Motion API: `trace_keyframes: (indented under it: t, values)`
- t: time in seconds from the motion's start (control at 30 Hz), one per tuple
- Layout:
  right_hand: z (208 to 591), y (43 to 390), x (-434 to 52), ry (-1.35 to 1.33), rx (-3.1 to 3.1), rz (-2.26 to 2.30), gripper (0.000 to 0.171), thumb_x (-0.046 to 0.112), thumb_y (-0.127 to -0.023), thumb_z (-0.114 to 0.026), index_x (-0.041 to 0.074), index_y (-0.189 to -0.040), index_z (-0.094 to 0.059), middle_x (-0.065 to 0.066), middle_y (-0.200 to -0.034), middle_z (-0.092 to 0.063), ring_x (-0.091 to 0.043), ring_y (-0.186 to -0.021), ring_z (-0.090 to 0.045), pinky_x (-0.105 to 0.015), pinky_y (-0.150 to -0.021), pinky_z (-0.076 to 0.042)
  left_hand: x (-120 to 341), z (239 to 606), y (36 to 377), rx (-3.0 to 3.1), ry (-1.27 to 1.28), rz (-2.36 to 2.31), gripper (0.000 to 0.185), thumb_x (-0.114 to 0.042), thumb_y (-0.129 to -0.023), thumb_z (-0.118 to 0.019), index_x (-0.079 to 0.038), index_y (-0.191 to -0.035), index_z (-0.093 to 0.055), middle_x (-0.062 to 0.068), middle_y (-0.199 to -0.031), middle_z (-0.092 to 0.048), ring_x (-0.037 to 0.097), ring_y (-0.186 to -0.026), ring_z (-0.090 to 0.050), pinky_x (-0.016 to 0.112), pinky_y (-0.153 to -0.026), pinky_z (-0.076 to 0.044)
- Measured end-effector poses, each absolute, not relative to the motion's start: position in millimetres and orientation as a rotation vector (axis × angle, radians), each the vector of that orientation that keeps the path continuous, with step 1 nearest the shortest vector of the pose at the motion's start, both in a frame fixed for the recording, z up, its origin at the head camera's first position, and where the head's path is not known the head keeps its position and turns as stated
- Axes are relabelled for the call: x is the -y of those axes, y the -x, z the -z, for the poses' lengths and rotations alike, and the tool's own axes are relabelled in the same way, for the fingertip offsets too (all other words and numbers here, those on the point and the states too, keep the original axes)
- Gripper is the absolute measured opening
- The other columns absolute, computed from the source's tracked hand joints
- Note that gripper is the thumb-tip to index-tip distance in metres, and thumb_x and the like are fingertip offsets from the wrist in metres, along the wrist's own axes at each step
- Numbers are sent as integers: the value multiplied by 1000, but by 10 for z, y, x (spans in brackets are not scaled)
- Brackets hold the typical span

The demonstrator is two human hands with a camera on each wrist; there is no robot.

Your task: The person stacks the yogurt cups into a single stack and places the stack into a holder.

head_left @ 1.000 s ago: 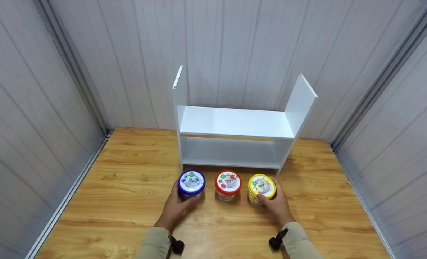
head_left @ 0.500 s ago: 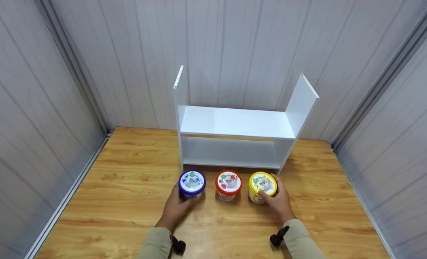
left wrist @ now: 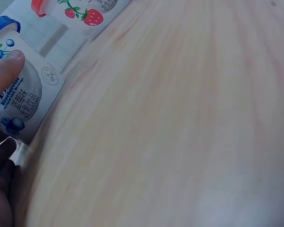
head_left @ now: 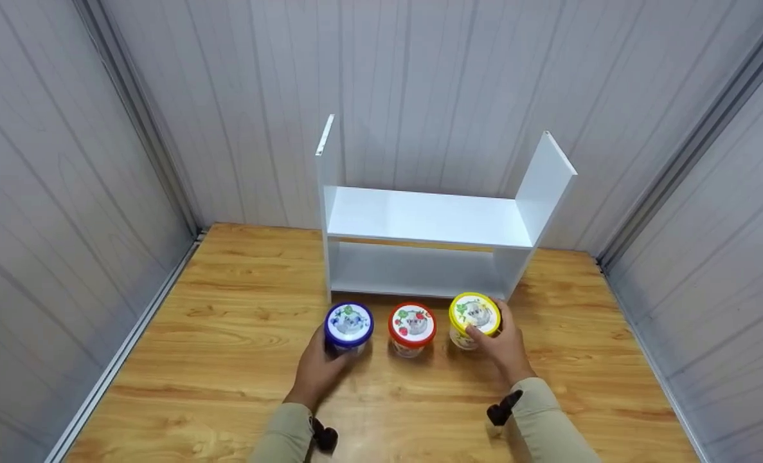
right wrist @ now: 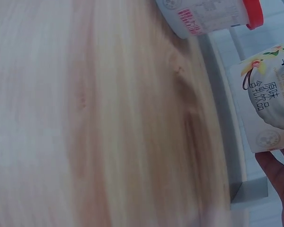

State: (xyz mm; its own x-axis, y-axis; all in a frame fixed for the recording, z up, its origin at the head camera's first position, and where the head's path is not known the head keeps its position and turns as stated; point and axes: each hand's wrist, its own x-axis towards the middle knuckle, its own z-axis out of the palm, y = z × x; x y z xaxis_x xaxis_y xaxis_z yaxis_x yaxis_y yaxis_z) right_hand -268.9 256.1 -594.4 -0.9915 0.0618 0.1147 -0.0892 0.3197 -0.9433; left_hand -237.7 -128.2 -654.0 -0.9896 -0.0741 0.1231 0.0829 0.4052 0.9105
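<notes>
- The right hand (head_left: 500, 344) has its grip wrapped round the yellow-lidded tub (head_left: 474, 319), thumb on the near side and fingers curled behind it; in the right wrist view the tub (right wrist: 270, 109) looks clear of the table, though the head view does not settle this.
- The left hand (head_left: 320, 370) clasps the blue-lidded tub (head_left: 349, 326) from the near side, a fingertip (left wrist: 7, 66) pressed to its printed wall (left wrist: 23, 101); this tub stands on the table (head_left: 227, 347).
- Between them the red-lidded tub (head_left: 411, 328) stands untouched, just beside both, all three in a row in front of the white shelf (head_left: 429, 222).
- Handling, as a judgement: these look like small plastic yoghurt-type tubs, light and fairly stiff, with smooth printed walls that may be a little slippery. A hold round the side wall below the lid rim seems safest; squeezing hard could flex the wall, and lifting by the lid risks it popping off.
- The shelf has two levels, and stands against the grey panelled wall (head_left: 420, 83).
</notes>
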Motion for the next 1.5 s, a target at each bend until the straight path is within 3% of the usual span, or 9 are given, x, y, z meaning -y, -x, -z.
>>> trace_keyframes:
  t: [0.4, 0.77, 1.13, 1.5]
  values:
    - [5686, 2789, -2479, -18, 2508, -1743, 98, 37, -82, -86, 14, -158, -28, -17, -150, -42, -33, -137, -43, -50, -113, -39, 1318, 6568, 2384, 2450, -4, 1741, 101, -36, -76, -90, -14, -158, -34, 9, -154, -45, 29, -144, -39, 50, -120, -29]
    - [5574, 2847, -2441, -124, 2460, -1659, 94, 25, -80, -88, 9, -155, -34, -19, -143, -50, -32, -128, -52, -48, -106, -45, 1342, 6559, 2402, 2410, 132, 1709, 89, -27, -82, -85, -5, -154, -37, 17, -152, -46, 33, -143, -39, 49, -120, -29]
    - [5491, 2875, -2360, -156, 2462, -1688, 94, 30, -78, -90, 11, -154, -37, -17, -139, -53, -32, -126, -53, -48, -106, -45, 1314, 6569, 2367, 2499, 88, 1608, 84, -14, -84, -74, -3, -157, -34, 23, -148, -47, 40, -141, -41, 55, -118, -30]
    - [5407, 2912, -2203, -182, 2460, -1678, 99, 38, -77, -89, 10, -155, -35, -15, -141, -51, -30, -128, -52, -48, -108, -45, 1295, 6553, 2370, 2501, 24, 1639, 84, -18, -84, -79, -4, -155, -37, 21, -154, -43, 38, -144, -37, 53, -119, -29]
